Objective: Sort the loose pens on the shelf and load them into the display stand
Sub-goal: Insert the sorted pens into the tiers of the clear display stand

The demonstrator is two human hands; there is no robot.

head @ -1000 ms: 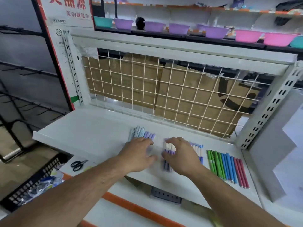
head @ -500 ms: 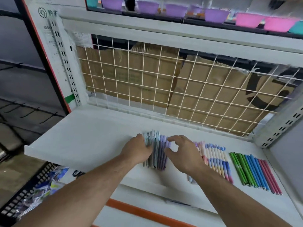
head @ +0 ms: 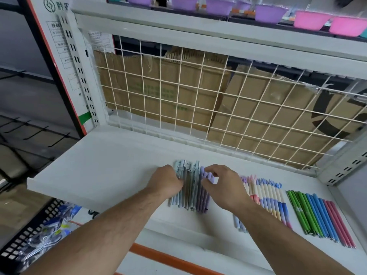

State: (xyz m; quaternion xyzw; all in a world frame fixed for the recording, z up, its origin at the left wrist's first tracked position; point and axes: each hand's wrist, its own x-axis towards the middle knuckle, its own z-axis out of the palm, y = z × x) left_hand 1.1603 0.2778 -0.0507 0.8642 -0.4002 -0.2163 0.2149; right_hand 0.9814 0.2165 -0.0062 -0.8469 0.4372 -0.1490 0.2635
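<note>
The left hand (head: 164,179) is curled against the left edge of a bundle of pale blue and purple pens (head: 189,193), with its fingertips tucked out of sight around the outer barrels. The right hand (head: 222,185) is closed on the opposite edge, fingers bent over the purple pens and thumb set against them. The bundle is thus squeezed between the two hands, lying flat near the middle of the white shelf (head: 99,167), clip ends toward the wire grid (head: 198,100) at the back.

The pens are judged to be light, stiff and smooth-barrelled. Being round and only loosely packed, they may well roll or fan apart if the pressure is eased on one side. A hold is best taken across the middle of the barrels, with the whole bundle pinched from both edges rather than lifted by the clips.

Just to the right, a row of white, pink and blue pens (head: 266,197) is laid out. Further right lies a row of green, blue and pink pens (head: 317,215). No display stand can be seen.
</note>
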